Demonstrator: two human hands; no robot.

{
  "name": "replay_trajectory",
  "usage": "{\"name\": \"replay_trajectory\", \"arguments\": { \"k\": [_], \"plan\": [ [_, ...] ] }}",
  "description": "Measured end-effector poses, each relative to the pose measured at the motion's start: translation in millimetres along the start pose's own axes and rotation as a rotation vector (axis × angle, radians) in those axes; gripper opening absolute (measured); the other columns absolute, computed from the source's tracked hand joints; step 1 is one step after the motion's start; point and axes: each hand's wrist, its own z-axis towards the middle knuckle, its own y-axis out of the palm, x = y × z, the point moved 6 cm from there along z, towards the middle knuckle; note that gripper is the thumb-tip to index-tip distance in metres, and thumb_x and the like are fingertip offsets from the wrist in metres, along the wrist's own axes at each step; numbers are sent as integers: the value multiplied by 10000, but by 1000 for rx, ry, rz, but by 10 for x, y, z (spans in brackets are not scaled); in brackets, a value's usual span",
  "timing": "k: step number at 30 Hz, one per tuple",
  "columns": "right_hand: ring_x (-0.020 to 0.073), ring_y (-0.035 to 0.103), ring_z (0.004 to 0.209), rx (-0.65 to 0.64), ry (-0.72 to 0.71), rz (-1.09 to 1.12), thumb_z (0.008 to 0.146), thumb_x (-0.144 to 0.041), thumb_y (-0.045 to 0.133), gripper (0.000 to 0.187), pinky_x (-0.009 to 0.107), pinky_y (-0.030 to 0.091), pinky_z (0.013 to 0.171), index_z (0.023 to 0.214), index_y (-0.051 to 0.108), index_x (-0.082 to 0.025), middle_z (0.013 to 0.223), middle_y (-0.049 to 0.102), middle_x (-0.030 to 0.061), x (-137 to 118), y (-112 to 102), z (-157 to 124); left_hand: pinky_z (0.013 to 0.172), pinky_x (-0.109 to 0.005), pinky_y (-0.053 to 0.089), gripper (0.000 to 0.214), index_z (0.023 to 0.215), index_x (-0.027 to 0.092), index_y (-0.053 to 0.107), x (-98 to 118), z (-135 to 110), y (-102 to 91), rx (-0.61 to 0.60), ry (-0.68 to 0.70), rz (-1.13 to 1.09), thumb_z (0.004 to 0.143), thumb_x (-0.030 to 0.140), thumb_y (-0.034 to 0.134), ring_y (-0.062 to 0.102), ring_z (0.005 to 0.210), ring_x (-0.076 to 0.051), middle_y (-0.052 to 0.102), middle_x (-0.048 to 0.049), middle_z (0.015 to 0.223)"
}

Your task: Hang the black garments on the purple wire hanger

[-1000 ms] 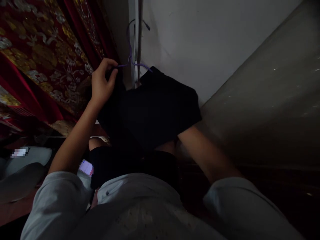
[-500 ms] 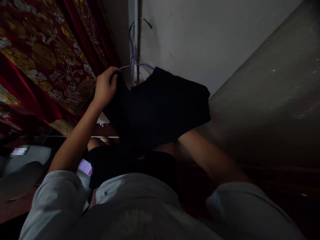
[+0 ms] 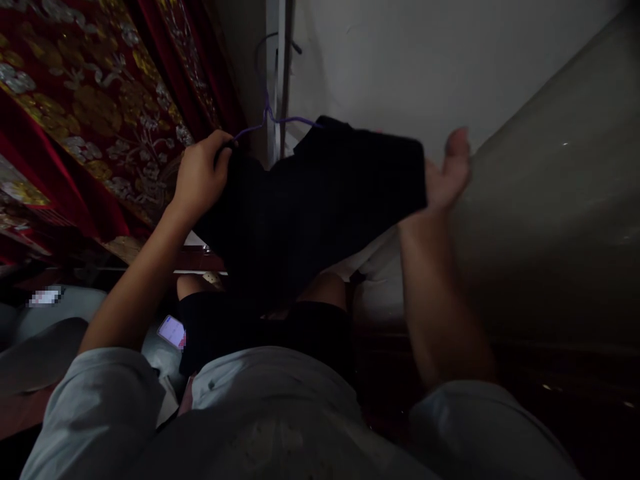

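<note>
A black short-sleeved shirt (image 3: 310,193) hangs spread out in front of me on a thin purple hanger (image 3: 269,115), whose hook reaches up by a metal upright. My left hand (image 3: 204,170) pinches the shirt's left shoulder where the hanger arm enters it. On the opposite side, my right hand (image 3: 449,177) is at the outer edge of the sleeve, thumb raised and apart from the cloth. Its other fingers are hidden behind the fabric, and the hand is slightly blurred.
A red curtain (image 3: 95,100) with gold and silver patterns hangs at left. Below it are grey seats (image 3: 75,307) and a lit phone (image 3: 171,331) near my thigh. A pale wall (image 3: 400,67) stands behind, with a large greyish surface (image 3: 540,200) at right.
My right hand, hidden under the shirt before, has come up and out at the sleeve's right edge. The shirt's right side has risen slightly. My left hand keeps its hold.
</note>
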Motion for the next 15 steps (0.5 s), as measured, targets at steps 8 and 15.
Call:
{"name": "replay_trajectory", "arguments": {
  "k": [8,15],
  "plan": [
    [455,347,1488,-277,-195,-840,810,-923,180,955,600,465,916,1093,770,-227,1437,630,-18,-350,723,-298,1077,-372,426,302,830,206,594,-198,55,-129,58,-44,-150,1022,435,636,625,1171,-247,690,-30,827],
    [285,484,1459,-870,-24,-1074,890,-573,673,509,533,343,1247,1287,697,-255,1534,544,54,281,834,-507,952,-358,521,429,817,183,676,22,-159,12,-151,-35,-263,993,568,611,694,1003,-260,682,-78,804]
  ]
}}
